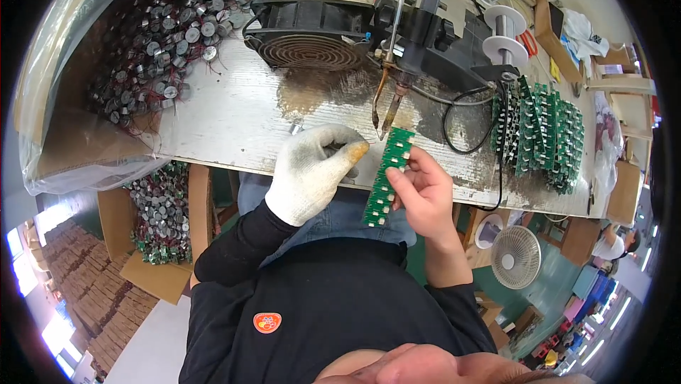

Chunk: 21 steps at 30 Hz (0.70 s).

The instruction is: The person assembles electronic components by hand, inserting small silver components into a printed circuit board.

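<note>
My left hand (312,168), in a white glove with a stained fingertip, is closed with thumb and forefinger pinched just left of the board. What sits in the pinch is mostly hidden by the glove. My bare right hand (425,196) grips a long green circuit board strip (386,182) by its right edge, thumb on top. The strip stands tilted, its far end just below the soldering iron tip (389,120). A thin solder feed tube (377,111) points down beside the tip. Behind the glove a small silver cylindrical part (295,129) lies on the worktable (227,114).
A heap of round metal parts with red wires (170,36) covers the far left. A black fan (312,33) stands behind the work spot. Solder spools (505,35) and stacked green boards (543,132) are on the right. Below the table edge sits an open carton (202,203) of parts.
</note>
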### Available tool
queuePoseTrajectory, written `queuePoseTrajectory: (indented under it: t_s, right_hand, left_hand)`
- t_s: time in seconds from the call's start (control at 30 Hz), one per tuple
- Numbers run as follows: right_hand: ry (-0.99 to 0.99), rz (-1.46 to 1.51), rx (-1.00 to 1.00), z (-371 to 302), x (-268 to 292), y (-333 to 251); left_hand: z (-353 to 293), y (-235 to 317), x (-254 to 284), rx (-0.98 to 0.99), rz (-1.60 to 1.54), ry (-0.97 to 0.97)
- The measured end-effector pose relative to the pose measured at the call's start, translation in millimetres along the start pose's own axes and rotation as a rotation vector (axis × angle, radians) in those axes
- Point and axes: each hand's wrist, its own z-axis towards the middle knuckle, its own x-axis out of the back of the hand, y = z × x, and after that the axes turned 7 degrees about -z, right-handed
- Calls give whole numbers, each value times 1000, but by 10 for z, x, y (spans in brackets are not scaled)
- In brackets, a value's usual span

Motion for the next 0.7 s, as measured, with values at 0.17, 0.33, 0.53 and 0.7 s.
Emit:
queuePoseTrajectory:
  t_s: [0.17,0.33,0.53,0.7]
  right_hand:
    - [-66,-24,-18,-1,-41,13]
    - [-57,-13,2,1,-61,14]
    - [-68,-26,33,17,-63,40]
    - [-63,-14,30,41,-80,21]
  left_hand:
    - [20,30,-84,50,-119,-6]
    - [58,-49,-72,46,-159,-23]
    - [51,36,-83,92,-223,0]
    - [67,35,-74,125,-262,23]
